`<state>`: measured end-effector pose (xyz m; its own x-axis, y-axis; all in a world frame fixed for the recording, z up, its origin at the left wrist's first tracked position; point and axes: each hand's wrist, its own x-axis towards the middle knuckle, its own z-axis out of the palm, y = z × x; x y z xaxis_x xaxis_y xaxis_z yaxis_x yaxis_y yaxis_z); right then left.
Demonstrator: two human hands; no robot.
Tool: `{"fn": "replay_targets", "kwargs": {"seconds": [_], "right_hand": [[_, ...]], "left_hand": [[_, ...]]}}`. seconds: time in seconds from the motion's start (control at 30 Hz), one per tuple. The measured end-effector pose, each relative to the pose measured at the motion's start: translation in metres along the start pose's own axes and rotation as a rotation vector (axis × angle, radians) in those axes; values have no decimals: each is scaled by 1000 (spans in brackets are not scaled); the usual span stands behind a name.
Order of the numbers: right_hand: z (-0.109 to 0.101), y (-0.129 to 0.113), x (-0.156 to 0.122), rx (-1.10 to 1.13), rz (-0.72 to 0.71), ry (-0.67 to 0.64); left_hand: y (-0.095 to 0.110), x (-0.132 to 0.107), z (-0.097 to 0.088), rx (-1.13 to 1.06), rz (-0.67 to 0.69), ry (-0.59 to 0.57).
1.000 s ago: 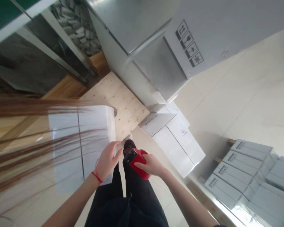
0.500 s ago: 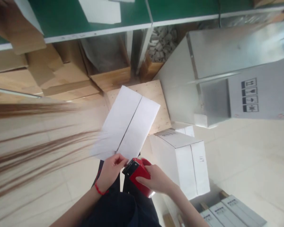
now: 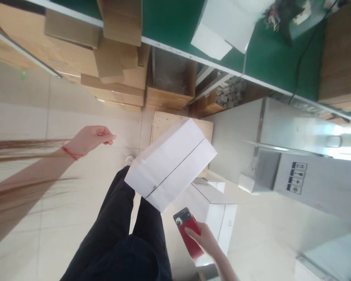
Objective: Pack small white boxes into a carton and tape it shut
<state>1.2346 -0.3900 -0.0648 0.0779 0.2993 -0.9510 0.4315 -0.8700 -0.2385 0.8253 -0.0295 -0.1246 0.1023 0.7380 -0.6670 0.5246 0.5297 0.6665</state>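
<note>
A white carton (image 3: 171,164) with a dark seam along its top stands on the floor in front of my legs, partly over a plywood pallet (image 3: 163,124). My right hand (image 3: 203,239) grips a red tape dispenser (image 3: 187,232) low and to the right of the carton. My left hand (image 3: 92,138), with a red string round the wrist, is raised out to the left, well clear of the carton, its fingers loosely curled with nothing in them.
A second white carton (image 3: 222,218) sits behind the first one on the right. Brown cardboard boxes (image 3: 117,82) are stacked under a green-topped bench (image 3: 175,23). A large grey crate (image 3: 304,156) with handling symbols stands at the right. Pale floor tiles (image 3: 76,218) lie on the left.
My left hand has let go of the white carton's near edge and swung up and out to the left. My right hand with the dispenser dropped lower. The view swung left.
</note>
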Motion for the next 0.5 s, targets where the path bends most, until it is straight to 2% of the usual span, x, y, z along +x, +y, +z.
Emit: {"fn": "replay_targets", "kwargs": {"seconds": [0.27,0.5], "right_hand": [[15,-10,9,-13,15,50],[25,-29,7,10,39,35]], "left_hand": [[-23,13,-11,-97,2,-39],[-50,41,-8,-214,-21,-54]]}}
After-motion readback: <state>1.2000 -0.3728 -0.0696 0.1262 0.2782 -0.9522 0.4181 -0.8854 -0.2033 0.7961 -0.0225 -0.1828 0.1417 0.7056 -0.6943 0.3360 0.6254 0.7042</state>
